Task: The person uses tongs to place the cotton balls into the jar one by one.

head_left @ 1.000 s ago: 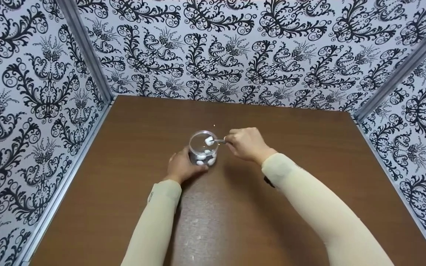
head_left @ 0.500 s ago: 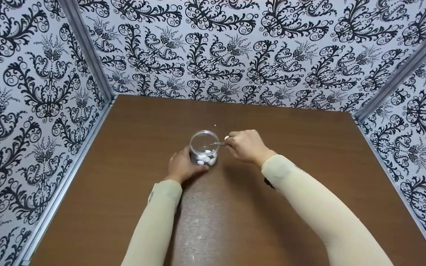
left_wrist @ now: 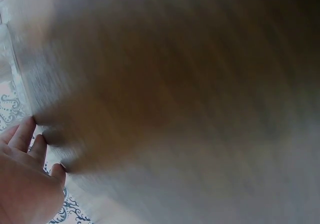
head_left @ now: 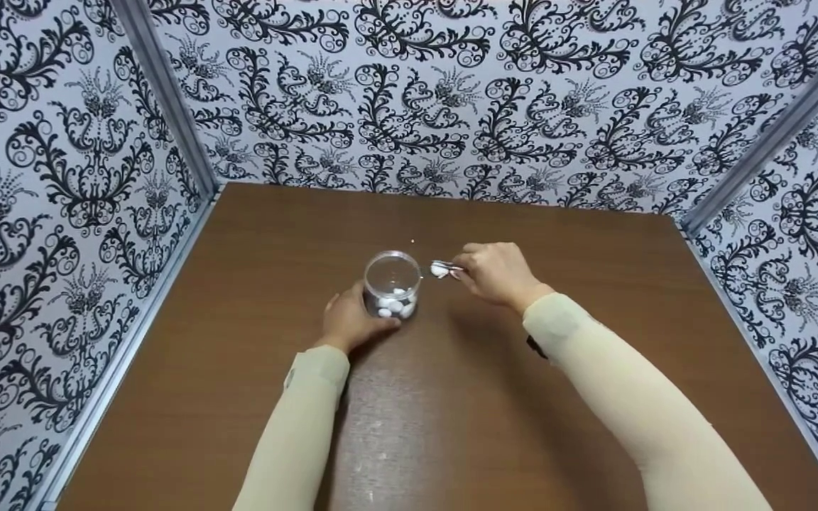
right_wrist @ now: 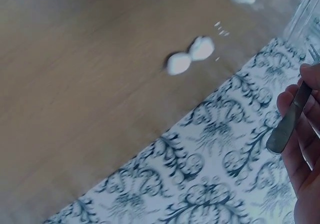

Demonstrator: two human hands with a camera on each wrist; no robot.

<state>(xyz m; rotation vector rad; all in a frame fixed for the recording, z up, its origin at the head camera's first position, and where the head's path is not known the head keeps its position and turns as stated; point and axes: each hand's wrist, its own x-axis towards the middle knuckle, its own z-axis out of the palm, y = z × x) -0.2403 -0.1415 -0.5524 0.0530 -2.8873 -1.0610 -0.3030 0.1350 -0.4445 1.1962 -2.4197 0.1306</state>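
Observation:
A clear round jar (head_left: 391, 295) stands upright on the table with several white rounded pieces (head_left: 396, 306) at its bottom. My left hand (head_left: 352, 319) wraps its near left side, thumb across the front. To the right of the jar, my right hand (head_left: 498, 270) grips a metal fork (right_wrist: 290, 121) by its handle, tines pointing left. Two white lumps (right_wrist: 190, 57) lie together on the tabletop in the right wrist view, with no lump visible on the fork there. From the head, a white lump (head_left: 439, 270) overlaps the fork's tines. The left wrist view is mostly blurred.
Tiny white crumbs (right_wrist: 221, 29) lie near the two lumps. The brown table (head_left: 274, 234) ends at patterned wall panels (head_left: 416, 106) at the back and sides. A small white speck (head_left: 412, 241) sits beyond the jar.
A second ago the fork held a white piece over the jar's opening; it then dropped in among the others. My right hand has since drawn the fork rightward, away from the jar.

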